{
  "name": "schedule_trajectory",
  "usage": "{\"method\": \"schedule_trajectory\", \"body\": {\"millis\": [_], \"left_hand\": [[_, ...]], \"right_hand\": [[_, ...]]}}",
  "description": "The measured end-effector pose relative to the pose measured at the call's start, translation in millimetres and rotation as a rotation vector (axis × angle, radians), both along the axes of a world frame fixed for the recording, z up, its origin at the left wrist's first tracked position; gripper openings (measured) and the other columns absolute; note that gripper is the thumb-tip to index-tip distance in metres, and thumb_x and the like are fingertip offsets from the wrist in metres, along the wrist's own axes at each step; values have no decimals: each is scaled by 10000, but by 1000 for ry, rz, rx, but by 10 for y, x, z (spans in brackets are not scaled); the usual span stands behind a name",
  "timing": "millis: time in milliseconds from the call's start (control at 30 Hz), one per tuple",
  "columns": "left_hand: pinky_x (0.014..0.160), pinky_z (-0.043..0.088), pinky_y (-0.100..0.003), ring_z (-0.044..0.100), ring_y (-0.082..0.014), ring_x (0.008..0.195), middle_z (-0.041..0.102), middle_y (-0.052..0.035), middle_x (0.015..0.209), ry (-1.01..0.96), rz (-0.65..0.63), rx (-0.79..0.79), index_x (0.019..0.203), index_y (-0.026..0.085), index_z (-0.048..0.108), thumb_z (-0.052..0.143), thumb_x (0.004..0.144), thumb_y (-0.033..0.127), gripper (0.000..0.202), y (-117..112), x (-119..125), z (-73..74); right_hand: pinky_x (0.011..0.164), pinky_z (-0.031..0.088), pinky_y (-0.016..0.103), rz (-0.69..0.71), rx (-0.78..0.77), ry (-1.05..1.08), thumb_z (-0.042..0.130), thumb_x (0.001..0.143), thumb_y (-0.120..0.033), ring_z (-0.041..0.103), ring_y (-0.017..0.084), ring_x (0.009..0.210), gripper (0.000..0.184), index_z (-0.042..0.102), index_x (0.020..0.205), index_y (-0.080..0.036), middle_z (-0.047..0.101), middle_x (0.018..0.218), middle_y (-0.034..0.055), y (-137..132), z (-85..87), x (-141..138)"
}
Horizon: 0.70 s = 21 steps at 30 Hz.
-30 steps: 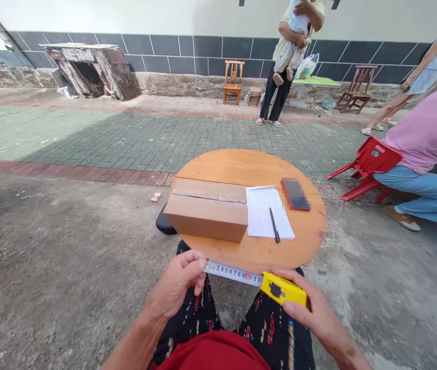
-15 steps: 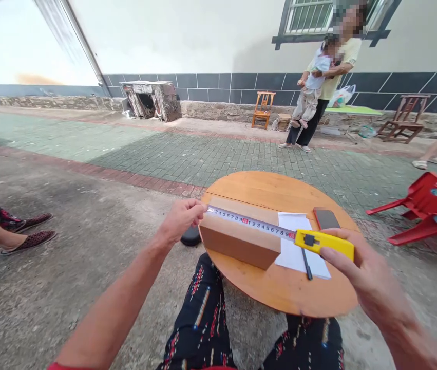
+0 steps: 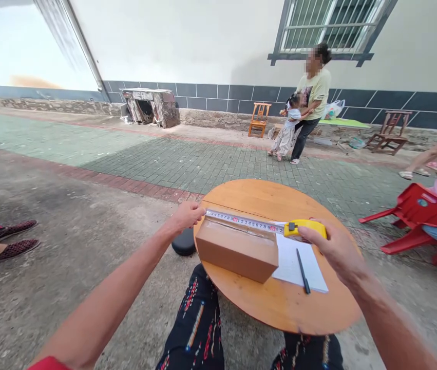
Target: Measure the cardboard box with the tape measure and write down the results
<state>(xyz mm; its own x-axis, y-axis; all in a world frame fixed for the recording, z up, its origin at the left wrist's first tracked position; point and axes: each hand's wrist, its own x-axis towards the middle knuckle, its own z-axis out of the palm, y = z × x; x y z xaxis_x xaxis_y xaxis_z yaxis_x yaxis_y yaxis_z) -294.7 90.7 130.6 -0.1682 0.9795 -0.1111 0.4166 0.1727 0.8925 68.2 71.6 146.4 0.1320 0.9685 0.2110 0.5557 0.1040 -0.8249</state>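
Observation:
My left hand (image 3: 188, 215) pinches the free end of a tape measure's blade (image 3: 241, 221) beside the left end of a brown cardboard box (image 3: 235, 254). The blade is stretched to the right along the box's far top edge, its numbers facing up. My right hand (image 3: 334, 245) is closed around the yellow tape measure case (image 3: 306, 227), past the box's right end. Beneath and in front of the case lies white paper (image 3: 287, 275) with a dark pen (image 3: 302, 271) on it. Box and paper rest on a round wooden table (image 3: 264, 194).
A black round object (image 3: 184, 242) is on the ground left of the table. A red plastic chair (image 3: 414, 210) with someone seated is at right. Beyond, an adult (image 3: 316, 92) holds a child (image 3: 290, 121) near a wooden chair (image 3: 259, 119). Someone's feet (image 3: 10, 246) show at left.
My right hand has moved the case left and away from me, and the blade now lies nearer the box's far edge. The grey, red-edged object is no longer visible. The adult has lowered the child.

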Motion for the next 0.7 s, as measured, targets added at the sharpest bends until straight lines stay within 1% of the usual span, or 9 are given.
{"method": "schedule_trajectory", "body": {"millis": [67, 133, 200, 333, 500, 600, 700], "left_hand": [[413, 311, -192, 447, -97, 475, 495, 22, 539, 19, -26, -12, 562, 188, 484, 555, 647, 327, 177, 21, 2, -19], [408, 315, -192, 446, -101, 482, 493, 21, 547, 40, -49, -21, 564, 193, 466, 534, 642, 336, 177, 37, 10, -31], [407, 319, -192, 443, -104, 489, 479, 25, 543, 69, -59, -21, 564, 197, 448, 519, 640, 344, 180, 48, 24, -39], [410, 343, -193, 456, -118, 514, 440, 33, 533, 134, -64, -14, 563, 205, 422, 510, 637, 362, 195, 59, 47, -54], [410, 367, -198, 486, -133, 540, 446, 29, 544, 184, -74, -22, 569, 204, 435, 503, 637, 377, 198, 98, 44, -89], [414, 381, -202, 497, -136, 546, 465, 25, 553, 191, -84, -29, 572, 202, 451, 504, 637, 385, 202, 125, 40, -107], [423, 387, -202, 500, -133, 545, 476, 26, 558, 183, -91, -33, 576, 200, 458, 504, 639, 393, 208, 132, 39, -110]], "right_hand": [[553, 382, 278, 50, -86, -116, 659, 726, -599, 590, 197, 661, 467, 710, 940, -187, 712, 790, 35, -2, 37, 20], [597, 400, 289, 57, -101, -155, 613, 758, -597, 609, 216, 734, 474, 685, 963, -176, 707, 844, 54, -15, 66, 30], [622, 407, 299, 50, -111, -175, 583, 770, -599, 612, 224, 761, 480, 665, 976, -172, 699, 855, 59, -33, 80, 29], [627, 410, 306, 27, -130, -200, 567, 768, -592, 602, 225, 754, 465, 645, 958, -175, 684, 832, 53, -62, 60, 22], [601, 400, 297, 36, -141, -193, 561, 764, -587, 585, 210, 713, 445, 652, 903, -173, 669, 801, 45, -51, 4, 46], [622, 407, 301, 52, -142, -180, 572, 758, -593, 598, 218, 744, 469, 656, 938, -169, 680, 844, 58, -28, -14, 73], [682, 423, 312, 65, -133, -163, 573, 768, -588, 614, 237, 826, 484, 659, 993, -168, 694, 911, 75, -8, -16, 99]]}}
